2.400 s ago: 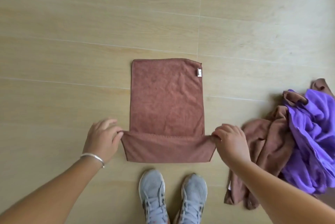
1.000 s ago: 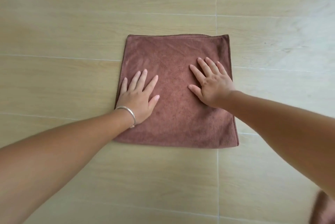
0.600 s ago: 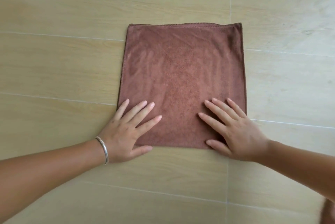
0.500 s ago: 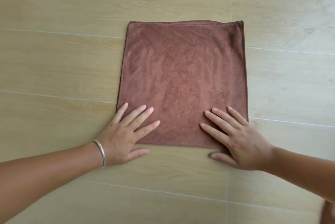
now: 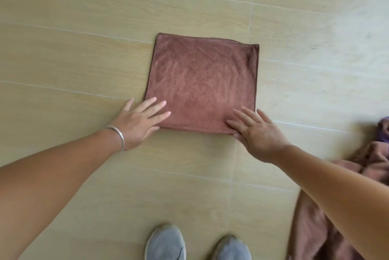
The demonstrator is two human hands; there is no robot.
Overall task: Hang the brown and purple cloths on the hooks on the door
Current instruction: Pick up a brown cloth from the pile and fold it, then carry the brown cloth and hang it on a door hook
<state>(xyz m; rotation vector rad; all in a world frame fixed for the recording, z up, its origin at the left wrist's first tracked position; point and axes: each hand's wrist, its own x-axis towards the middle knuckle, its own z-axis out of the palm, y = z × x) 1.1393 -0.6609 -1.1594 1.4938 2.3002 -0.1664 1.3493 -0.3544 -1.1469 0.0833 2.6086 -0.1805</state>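
A pale wood-look tiled floor (image 5: 84, 59) with thin light grout lines carries everything. A folded brown cloth (image 5: 202, 83) lies flat and square on it. At the right edge a crumpled brown cloth (image 5: 315, 228) is heaped on the floor, with a bit of purple cloth (image 5: 384, 131) beside it. Two grey shoes (image 5: 166, 243) stand at the near edge

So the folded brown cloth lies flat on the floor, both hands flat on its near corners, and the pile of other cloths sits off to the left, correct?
Not quite. In the head view the pile of other cloths sits to the right, not the left. The rest holds: the folded brown cloth lies flat on the floor, left hand and right hand flat on its near corners.
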